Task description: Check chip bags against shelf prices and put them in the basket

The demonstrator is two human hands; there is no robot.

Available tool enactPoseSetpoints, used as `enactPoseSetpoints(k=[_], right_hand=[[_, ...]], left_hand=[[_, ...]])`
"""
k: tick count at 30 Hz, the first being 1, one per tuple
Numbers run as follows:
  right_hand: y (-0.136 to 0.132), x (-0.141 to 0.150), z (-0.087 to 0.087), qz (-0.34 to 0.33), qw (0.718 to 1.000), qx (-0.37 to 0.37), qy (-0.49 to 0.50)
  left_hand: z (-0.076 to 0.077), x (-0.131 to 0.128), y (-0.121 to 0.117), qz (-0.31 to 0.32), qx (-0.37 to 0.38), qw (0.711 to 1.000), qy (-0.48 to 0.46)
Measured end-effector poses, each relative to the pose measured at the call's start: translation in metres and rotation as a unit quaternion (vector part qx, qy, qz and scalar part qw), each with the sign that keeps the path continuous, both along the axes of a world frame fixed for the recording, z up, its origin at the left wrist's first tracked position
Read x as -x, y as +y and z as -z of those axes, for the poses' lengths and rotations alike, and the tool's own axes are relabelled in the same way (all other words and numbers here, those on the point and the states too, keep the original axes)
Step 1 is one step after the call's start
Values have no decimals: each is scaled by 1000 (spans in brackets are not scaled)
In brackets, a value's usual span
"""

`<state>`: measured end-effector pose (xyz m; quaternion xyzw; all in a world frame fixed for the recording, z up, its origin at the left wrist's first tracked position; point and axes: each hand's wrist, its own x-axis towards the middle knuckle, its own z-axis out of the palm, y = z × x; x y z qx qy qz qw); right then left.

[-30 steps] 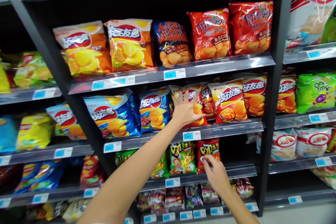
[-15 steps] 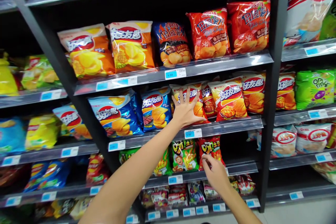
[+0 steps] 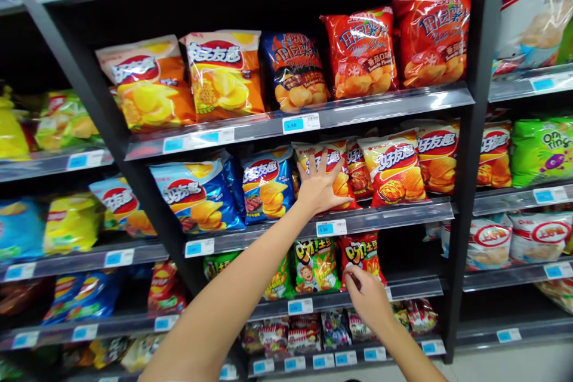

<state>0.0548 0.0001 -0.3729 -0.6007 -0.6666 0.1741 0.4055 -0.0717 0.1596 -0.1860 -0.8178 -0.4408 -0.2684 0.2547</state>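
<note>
Fingers [image 3: 323,174] of our left hand [image 3: 319,192] lay spread flat on a potato-chip bag [image 3: 342,186], gripping nothing, while our right hand [image 3: 367,299] seemed to pinch a red chip bag [image 3: 360,253] below, where a hard tug could have toppled its neighbours [image 3: 316,265].

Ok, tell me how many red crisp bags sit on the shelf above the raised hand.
2. One red crisp bag stands next to the dark blue bag; the other red crisp bag stands to its right, at the end of the row. More may be hidden behind them.
</note>
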Motion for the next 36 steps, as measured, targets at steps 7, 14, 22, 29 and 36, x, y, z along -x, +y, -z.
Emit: enactPoseSetpoints(k=[7,14,22,29,36], right_hand=[[-1,2,-2,-6,1000,3,2],[-2,5,-3,-9,1000,8,-2],[-3,6,-3,-3,1000,5,-5],[-5,6,-5,6,1000,12,-12],[-5,0,-5,15,1000,3,-4]], left_hand=[[0,0,-2,-10,-1,1000,3],[1,1,-2,-2,-10,1000,1],[2,1,-3,1,-7,1000,-5],[-4,1,-4,-10,9,1000,15],[-30,18,-19,14,-1,988,155]])
